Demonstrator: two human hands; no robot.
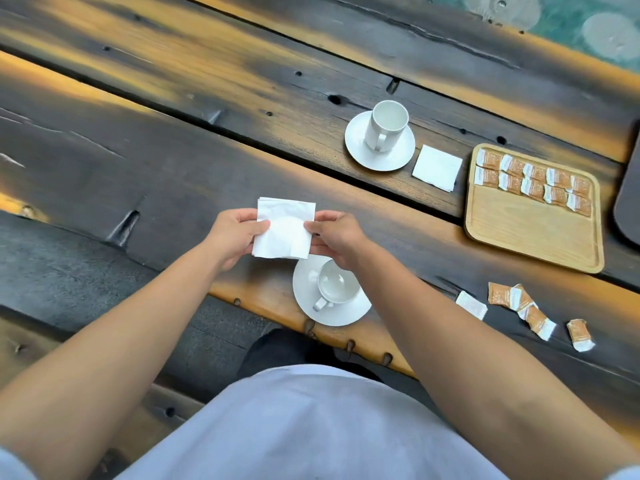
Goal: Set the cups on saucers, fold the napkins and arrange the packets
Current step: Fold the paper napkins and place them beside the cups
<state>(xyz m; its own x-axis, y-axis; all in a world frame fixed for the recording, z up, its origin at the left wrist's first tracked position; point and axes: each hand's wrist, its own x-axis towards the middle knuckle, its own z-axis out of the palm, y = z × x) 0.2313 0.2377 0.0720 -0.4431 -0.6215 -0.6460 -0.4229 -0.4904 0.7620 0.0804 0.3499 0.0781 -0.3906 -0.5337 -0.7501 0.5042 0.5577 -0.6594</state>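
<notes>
- Table: dark charred wood, streaked with amber-orange.
- Cups, saucers: plain white.
- Napkins: plain white.
- Tray: pale wood, fine grain.
- Packets: orange-brown, speckled, white printed ends.
- Garment: pale lavender-grey.

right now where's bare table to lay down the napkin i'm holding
The plank left of the near saucer, under your left hand, is bare. So is the stretch between the far saucer and the napkin that both hands hold. Right of your right hand it is crowded: loose packets and the tray.
</notes>
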